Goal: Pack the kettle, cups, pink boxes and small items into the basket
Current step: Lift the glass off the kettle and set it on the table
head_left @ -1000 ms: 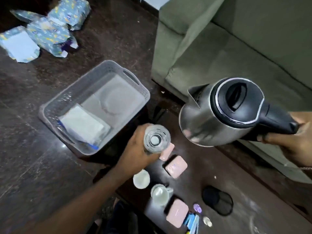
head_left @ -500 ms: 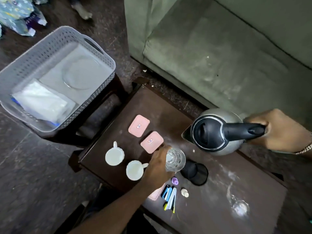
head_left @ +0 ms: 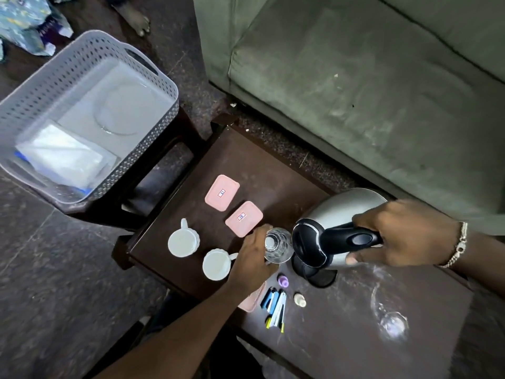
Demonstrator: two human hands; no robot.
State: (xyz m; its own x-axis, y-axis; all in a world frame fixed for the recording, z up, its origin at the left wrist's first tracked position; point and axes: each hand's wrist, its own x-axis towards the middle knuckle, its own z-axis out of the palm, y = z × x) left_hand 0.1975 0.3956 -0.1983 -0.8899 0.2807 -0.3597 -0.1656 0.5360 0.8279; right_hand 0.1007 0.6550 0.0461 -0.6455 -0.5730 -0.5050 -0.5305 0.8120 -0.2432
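Observation:
My right hand [head_left: 404, 233] grips the black handle of the steel kettle [head_left: 338, 225], tilted with its spout over a clear glass [head_left: 277, 244] that my left hand [head_left: 250, 265] holds on the dark table [head_left: 341, 337]. Beneath the kettle sits its black base [head_left: 322, 279]. Two pink boxes [head_left: 222, 192] [head_left: 243, 219] lie further back, and a third pink box [head_left: 251, 300] is half hidden under my left wrist. Two white cups [head_left: 183, 240] [head_left: 217, 264] stand left of the glass. Small items lie in front: a purple cap [head_left: 282, 280], clips [head_left: 274, 306] and a beige piece [head_left: 299, 300].
The grey perforated basket [head_left: 54, 86] stands on a dark stool at the left and holds a clear plate and a white packet. A green sofa [head_left: 369, 91] runs along the far side. Wrapped parcels [head_left: 27, 26] lie on the floor at top left.
The view swung from the basket down to the table. Both hands came down: the glass now rests near the pink boxes, and the kettle has tipped over it above the base.

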